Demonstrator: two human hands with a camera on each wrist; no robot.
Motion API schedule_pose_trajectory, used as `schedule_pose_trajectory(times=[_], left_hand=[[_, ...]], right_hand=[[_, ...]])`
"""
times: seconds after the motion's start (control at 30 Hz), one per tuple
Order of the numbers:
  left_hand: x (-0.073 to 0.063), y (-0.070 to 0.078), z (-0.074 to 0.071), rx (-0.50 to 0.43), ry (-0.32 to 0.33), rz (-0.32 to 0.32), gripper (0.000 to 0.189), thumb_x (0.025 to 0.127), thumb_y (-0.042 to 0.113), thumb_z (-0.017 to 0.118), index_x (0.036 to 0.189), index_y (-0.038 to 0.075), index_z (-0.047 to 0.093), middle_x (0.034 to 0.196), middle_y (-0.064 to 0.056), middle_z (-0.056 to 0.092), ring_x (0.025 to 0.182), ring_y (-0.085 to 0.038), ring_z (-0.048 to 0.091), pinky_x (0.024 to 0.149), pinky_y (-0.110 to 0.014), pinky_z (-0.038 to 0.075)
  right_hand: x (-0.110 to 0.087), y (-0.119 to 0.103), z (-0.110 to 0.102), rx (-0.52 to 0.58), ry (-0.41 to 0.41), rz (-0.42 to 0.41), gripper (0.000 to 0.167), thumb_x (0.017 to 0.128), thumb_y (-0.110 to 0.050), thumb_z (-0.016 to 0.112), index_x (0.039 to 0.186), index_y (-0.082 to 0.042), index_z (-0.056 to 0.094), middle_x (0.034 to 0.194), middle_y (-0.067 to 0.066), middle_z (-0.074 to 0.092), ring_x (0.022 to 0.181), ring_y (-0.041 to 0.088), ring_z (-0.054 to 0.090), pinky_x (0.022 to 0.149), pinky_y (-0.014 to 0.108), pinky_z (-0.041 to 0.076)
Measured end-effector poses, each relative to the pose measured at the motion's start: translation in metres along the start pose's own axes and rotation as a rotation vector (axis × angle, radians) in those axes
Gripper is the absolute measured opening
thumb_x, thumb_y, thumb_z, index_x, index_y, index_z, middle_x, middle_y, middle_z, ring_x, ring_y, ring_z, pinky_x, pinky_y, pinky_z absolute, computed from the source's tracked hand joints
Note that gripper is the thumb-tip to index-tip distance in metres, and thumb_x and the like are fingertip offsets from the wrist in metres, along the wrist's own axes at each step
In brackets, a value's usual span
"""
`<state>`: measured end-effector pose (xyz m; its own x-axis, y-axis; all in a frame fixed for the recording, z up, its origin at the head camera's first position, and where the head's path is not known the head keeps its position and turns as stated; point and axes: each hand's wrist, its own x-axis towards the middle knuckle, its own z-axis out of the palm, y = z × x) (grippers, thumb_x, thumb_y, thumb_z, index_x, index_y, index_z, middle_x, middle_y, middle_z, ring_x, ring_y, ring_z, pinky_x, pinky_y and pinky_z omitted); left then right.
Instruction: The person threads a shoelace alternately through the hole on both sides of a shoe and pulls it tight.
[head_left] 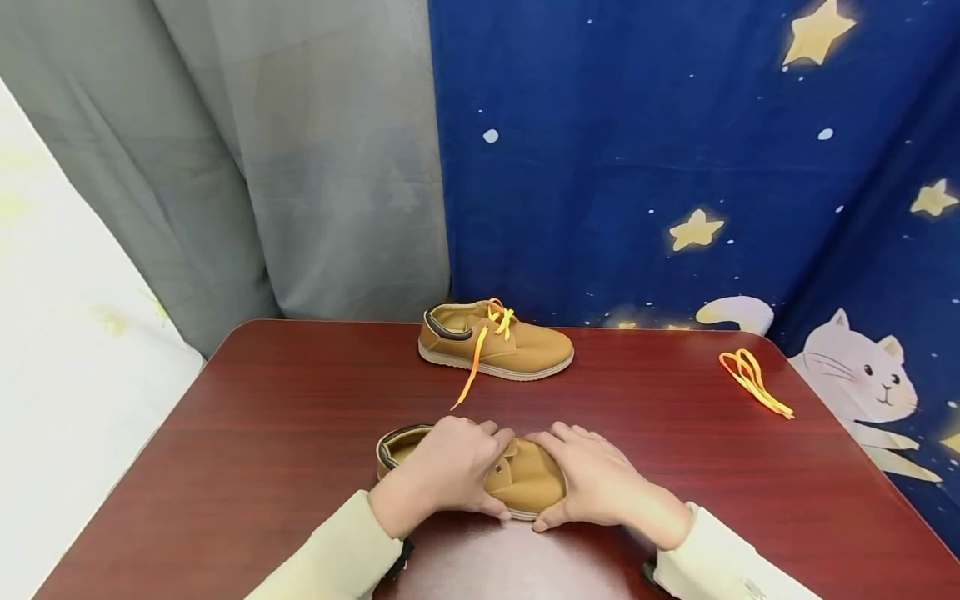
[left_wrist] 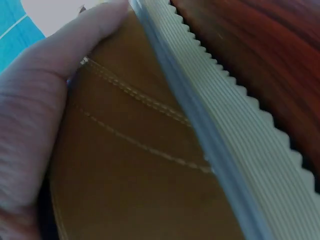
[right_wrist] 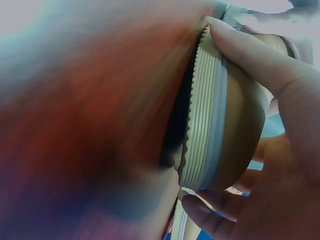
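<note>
A tan shoe without a lace [head_left: 532, 479] lies on its sole near the front of the table, toe to the right. My left hand [head_left: 453, 467] grips it across the middle, thumb along the near side. Around the toe curls my right hand [head_left: 600, 479], its thumb low by the sole. In the left wrist view the stitched side [left_wrist: 140, 150] and ridged sole edge show beside the thumb. The right wrist view shows thumb and fingers on either side of the toe [right_wrist: 240, 120]. Part of the shoe's opening is hidden behind my left hand.
Behind, a matching tan shoe [head_left: 536, 346] carries a partly threaded yellow-orange lace [head_left: 477, 367] trailing onto the table. A bundled yellow-orange lace [head_left: 753, 383] lies at the right on the dark red table [head_left: 300, 450]. Grey and starry blue curtains [head_left: 570, 167] hang behind the table's back edge.
</note>
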<state>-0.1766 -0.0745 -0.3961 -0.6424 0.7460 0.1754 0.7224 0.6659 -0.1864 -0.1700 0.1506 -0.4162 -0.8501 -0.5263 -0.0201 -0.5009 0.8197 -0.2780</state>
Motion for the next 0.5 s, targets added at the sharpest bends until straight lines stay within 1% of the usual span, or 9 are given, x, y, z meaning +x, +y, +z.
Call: schedule_pose_trajectory(times=[0.03, 0.1, 0.17, 0.23, 0.3, 0.4, 0.5], left_hand=[[0.002, 0.003, 0.000, -0.022, 0.002, 0.008, 0.078, 0.062, 0.077, 0.078, 0.111, 0.018, 0.067, 0.090, 0.006, 0.070, 0.070, -0.014, 0.068, 0.060, -0.030, 0.052], [0.007, 0.007, -0.001, -0.076, -0.001, 0.018, 0.077, 0.068, 0.075, 0.076, 0.118, 0.017, 0.068, 0.096, 0.006, 0.072, 0.077, -0.013, 0.070, 0.066, -0.030, 0.054], [0.009, 0.010, -0.002, -0.134, -0.009, 0.010, 0.073, 0.074, 0.071, 0.074, 0.124, 0.019, 0.067, 0.103, 0.006, 0.072, 0.085, -0.012, 0.071, 0.073, -0.031, 0.056], [0.011, 0.014, -0.004, -0.173, -0.012, 0.010, 0.069, 0.078, 0.069, 0.073, 0.126, 0.020, 0.067, 0.107, 0.006, 0.072, 0.091, -0.011, 0.071, 0.078, -0.032, 0.056], [0.015, 0.018, -0.005, -0.192, -0.013, 0.015, 0.065, 0.080, 0.067, 0.071, 0.127, 0.022, 0.066, 0.110, 0.006, 0.072, 0.096, -0.010, 0.071, 0.082, -0.032, 0.056], [0.020, 0.023, -0.007, -0.200, -0.004, 0.023, 0.061, 0.083, 0.067, 0.069, 0.126, 0.023, 0.067, 0.111, 0.007, 0.072, 0.098, -0.011, 0.070, 0.083, -0.031, 0.055], [0.024, 0.027, -0.006, -0.218, 0.011, 0.009, 0.058, 0.085, 0.066, 0.067, 0.124, 0.024, 0.068, 0.112, 0.008, 0.072, 0.099, -0.011, 0.070, 0.085, -0.031, 0.055]], right_hand=[[-0.004, 0.004, -0.001, -0.003, 0.003, 0.008, 0.096, 0.054, -0.062, 0.091, 0.137, -0.026, 0.057, 0.101, -0.011, 0.054, 0.090, 0.012, 0.053, 0.082, 0.039, 0.048], [-0.013, 0.011, -0.003, -0.004, 0.008, 0.021, 0.096, 0.054, -0.063, 0.091, 0.137, -0.028, 0.057, 0.100, -0.012, 0.053, 0.087, 0.011, 0.051, 0.079, 0.037, 0.047], [-0.020, 0.018, -0.006, -0.009, 0.011, 0.026, 0.096, 0.053, -0.064, 0.091, 0.137, -0.029, 0.057, 0.099, -0.013, 0.053, 0.087, 0.010, 0.051, 0.077, 0.037, 0.046], [-0.026, 0.024, -0.008, -0.013, 0.017, 0.030, 0.096, 0.053, -0.065, 0.090, 0.137, -0.030, 0.057, 0.099, -0.014, 0.053, 0.088, 0.009, 0.051, 0.077, 0.037, 0.046], [-0.033, 0.030, -0.010, -0.018, 0.021, 0.037, 0.097, 0.053, -0.067, 0.089, 0.136, -0.030, 0.057, 0.099, -0.015, 0.053, 0.088, 0.008, 0.051, 0.077, 0.036, 0.046], [-0.043, 0.037, -0.011, -0.028, 0.028, 0.063, 0.097, 0.052, -0.069, 0.089, 0.136, -0.029, 0.058, 0.100, -0.016, 0.054, 0.088, 0.007, 0.051, 0.075, 0.034, 0.046], [-0.051, 0.043, -0.010, -0.031, 0.037, 0.098, 0.098, 0.051, -0.073, 0.087, 0.134, -0.027, 0.059, 0.102, -0.016, 0.055, 0.090, 0.007, 0.052, 0.074, 0.033, 0.047]])
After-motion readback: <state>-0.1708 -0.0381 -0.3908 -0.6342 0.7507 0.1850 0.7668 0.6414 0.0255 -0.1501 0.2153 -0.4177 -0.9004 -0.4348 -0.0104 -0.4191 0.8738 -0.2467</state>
